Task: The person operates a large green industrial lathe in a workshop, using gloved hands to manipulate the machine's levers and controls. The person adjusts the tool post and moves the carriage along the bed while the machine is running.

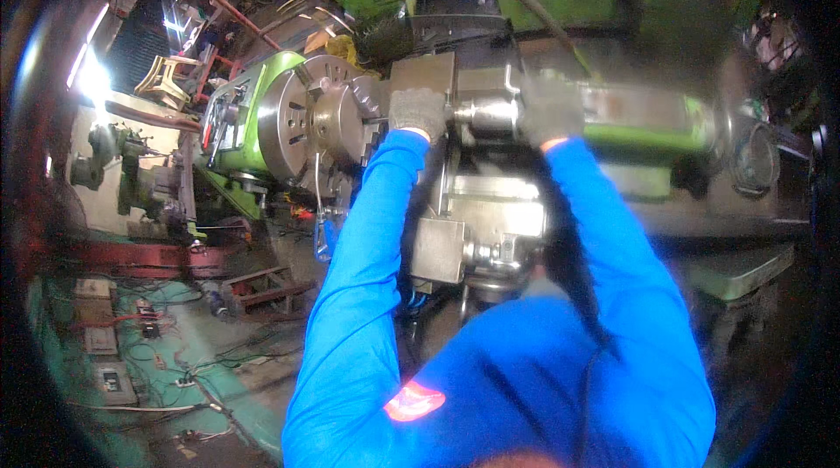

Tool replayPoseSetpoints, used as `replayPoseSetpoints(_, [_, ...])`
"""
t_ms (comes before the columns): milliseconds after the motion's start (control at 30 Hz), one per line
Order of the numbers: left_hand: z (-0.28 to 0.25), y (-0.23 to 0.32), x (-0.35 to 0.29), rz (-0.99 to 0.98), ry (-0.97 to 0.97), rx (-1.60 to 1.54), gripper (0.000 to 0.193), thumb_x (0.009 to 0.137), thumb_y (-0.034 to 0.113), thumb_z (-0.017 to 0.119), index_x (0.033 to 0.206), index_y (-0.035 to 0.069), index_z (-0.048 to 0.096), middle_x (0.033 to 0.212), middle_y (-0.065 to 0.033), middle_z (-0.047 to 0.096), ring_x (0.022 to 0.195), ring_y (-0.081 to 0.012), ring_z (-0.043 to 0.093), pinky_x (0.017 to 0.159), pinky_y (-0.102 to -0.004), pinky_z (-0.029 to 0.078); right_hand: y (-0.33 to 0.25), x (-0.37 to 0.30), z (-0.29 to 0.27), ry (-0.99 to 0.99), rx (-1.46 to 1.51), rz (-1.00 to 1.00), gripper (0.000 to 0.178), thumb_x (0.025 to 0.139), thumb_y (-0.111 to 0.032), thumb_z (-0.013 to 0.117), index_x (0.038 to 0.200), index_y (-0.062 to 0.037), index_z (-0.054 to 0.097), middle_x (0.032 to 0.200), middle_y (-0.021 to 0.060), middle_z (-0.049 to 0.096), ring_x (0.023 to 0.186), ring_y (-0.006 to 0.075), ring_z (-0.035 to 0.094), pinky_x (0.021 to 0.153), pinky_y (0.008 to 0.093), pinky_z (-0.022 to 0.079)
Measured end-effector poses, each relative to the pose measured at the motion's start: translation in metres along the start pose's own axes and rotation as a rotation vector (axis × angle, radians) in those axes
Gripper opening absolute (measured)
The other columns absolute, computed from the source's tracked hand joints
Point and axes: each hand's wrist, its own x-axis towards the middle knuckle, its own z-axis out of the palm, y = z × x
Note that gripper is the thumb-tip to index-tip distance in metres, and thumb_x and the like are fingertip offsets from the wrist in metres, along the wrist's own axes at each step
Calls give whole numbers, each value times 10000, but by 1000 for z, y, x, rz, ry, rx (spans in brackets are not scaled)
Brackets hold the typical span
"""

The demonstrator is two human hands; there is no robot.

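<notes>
Both my hands wear grey knit gloves and reach forward over a metal lathe. My left hand [416, 111] is curled at the near edge of a square steel block [424, 73], between the chuck [337, 118] and a shiny steel cylinder [488, 115]. Its fingertips are hidden, so what it grips does not show. To the right, my right hand [551, 108] is at the far end of that cylinder, close to an upright bent handle [510, 79]. Motion smears this hand, and its fingers cannot be made out.
A green headstock [251, 122] carries the large slotted faceplate [284, 109] at left. Nearer to me is the carriage with a square metal plate [437, 249]. Cables and boxes lie on the green floor [210, 372] at lower left. A metal tray [744, 271] stands at right.
</notes>
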Motion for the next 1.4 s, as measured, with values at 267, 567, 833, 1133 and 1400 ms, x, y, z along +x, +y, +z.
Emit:
replayPoseSetpoints(267, [36,-3,15,-174,33,-319,485,997,441,506,1178,86,783,1270,-168,728,1147,-396,701,989,-519,533,-2,-3,27,151,-177,-33,250,883,-386,690,936,-141,686,926,117,704,862,331,685,776,500,538])
replayPoseSetpoints(567, [21,3,12,-10,-20,1,383,990,372,571,1229,160,782,1240,-103,762,1150,-313,727,927,-531,550,2,-3,43,219,-235,-59,292,913,-412,650,1008,-145,720,955,122,742,873,340,708,784,502,567])
replayPoseSetpoints(833, [0,11,10,-220,-154,-118,361,998,377,586,1291,256,759,1322,-22,739,1243,-235,685,933,-563,478,5,-3,38,202,-240,-64,338,934,-446,609,999,-138,733,950,139,751,856,374,715,778,527,568])
replayPoseSetpoints(1133, [26,11,32,-121,-128,-40,366,991,337,587,1246,162,782,1293,-64,750,1197,-296,705,877,-559,504,6,-2,40,134,-282,-16,367,937,-470,603,975,-131,737,989,156,760,936,394,731,806,537,573])
replayPoseSetpoints(1400, [37,7,27,-157,-126,-117,362,983,312,606,1232,118,783,1297,-90,745,1239,-320,680,988,-555,482,-3,0,40,65,-319,14,378,955,-467,584,1008,-120,721,1019,174,754,950,397,730,825,550,573])
